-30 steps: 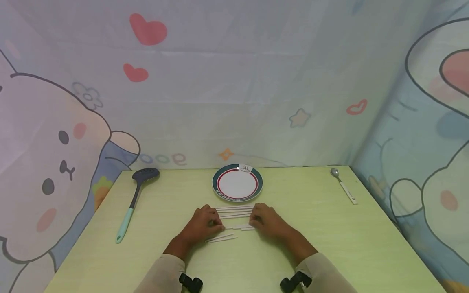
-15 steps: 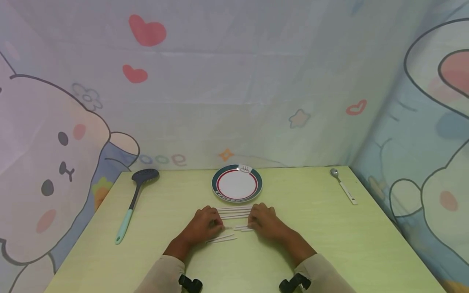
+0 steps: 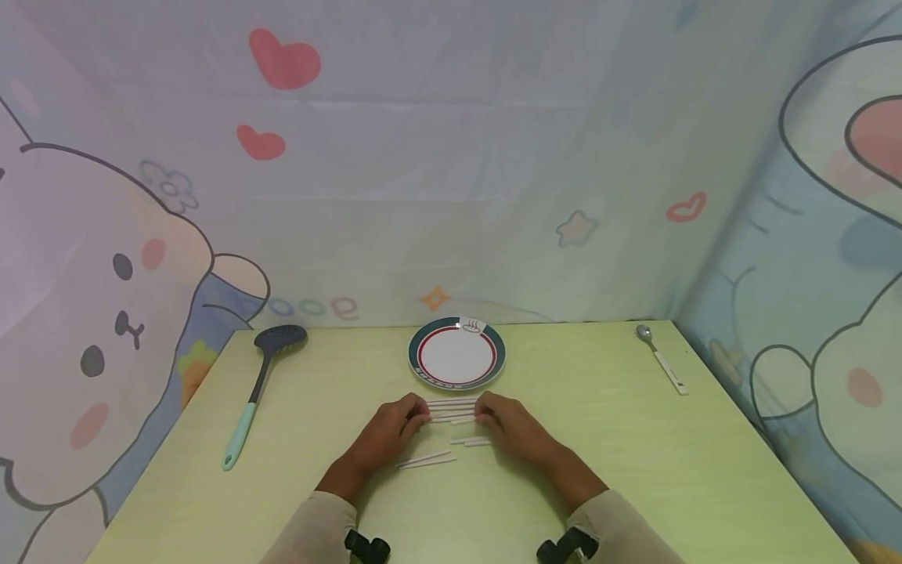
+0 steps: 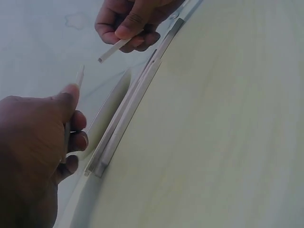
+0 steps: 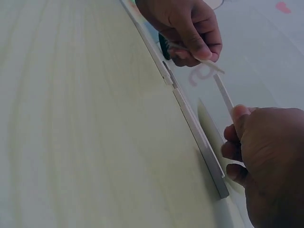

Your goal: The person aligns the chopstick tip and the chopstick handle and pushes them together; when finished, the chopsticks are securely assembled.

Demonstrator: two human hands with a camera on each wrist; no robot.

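Observation:
My left hand (image 3: 386, 433) pinches a short thin white stick (image 4: 80, 76) between thumb and fingers. Opposite it, my right hand (image 3: 517, 429) pinches another short white stick (image 5: 223, 92). The two stick ends point at each other, slightly apart, above the table. Several long white sticks (image 3: 451, 404) lie side by side behind the fingers, their ends hidden by both hands. Two short sticks (image 3: 426, 460) lie near my left wrist, and two more short sticks (image 3: 470, 442) lie beside my right hand, partly covered by it.
A white plate with a green rim (image 3: 456, 319) stands behind the long sticks. At the left lies a black slotted ladle (image 3: 262, 372) with a mint handle. A spoon (image 3: 661, 360) with a white handle lies far right on the yellow-green table (image 3: 705, 486). Printed cloth (image 3: 451, 157) hangs behind.
Both hands have shifted slightly away from me, toward the long sticks. Two short sticks that were at my right fingers now lie on the table, and each hand holds a different short stick.

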